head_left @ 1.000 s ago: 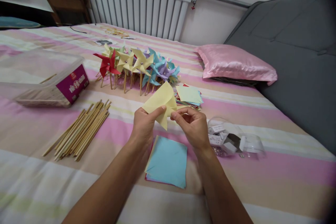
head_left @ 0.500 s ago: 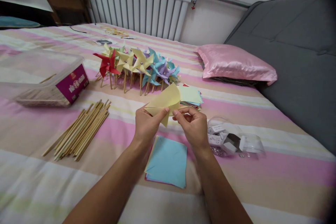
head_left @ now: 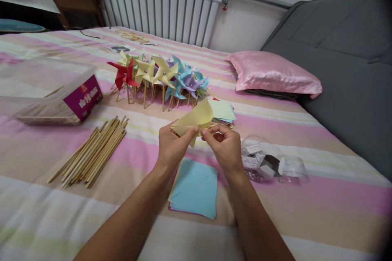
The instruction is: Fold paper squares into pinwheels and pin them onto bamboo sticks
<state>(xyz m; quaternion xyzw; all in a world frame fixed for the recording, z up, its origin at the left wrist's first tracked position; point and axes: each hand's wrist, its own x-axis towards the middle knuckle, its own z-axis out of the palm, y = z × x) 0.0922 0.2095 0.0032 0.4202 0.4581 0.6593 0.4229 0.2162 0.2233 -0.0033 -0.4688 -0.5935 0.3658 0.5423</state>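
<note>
A yellow paper sheet (head_left: 197,116), with slits and a curled upper part, is held above the bed between my two hands. My left hand (head_left: 173,142) grips its left side, thumb on top and fingers hidden behind. At the paper's lower right, my right hand (head_left: 225,144) pinches it between thumb and fingertips. Below my hands lies a stack of square paper (head_left: 194,187), blue on top. Just beyond my right hand is a second paper stack (head_left: 222,110), pale green on top. Finished pinwheels (head_left: 163,73) in red, yellow, blue and purple stand behind the held sheet.
A bundle of wooden sticks (head_left: 94,151) lies at left, beside a clear plastic box (head_left: 76,98) with more sticks. On the right sits a transparent container (head_left: 263,163) with small boxes. A pink pillow (head_left: 275,73) rests near the grey headboard (head_left: 343,57).
The curled upper part of the yellow paper has shifted slightly to the right, and its lower tip shows less. Both hands keep their hold with hardly any movement.
</note>
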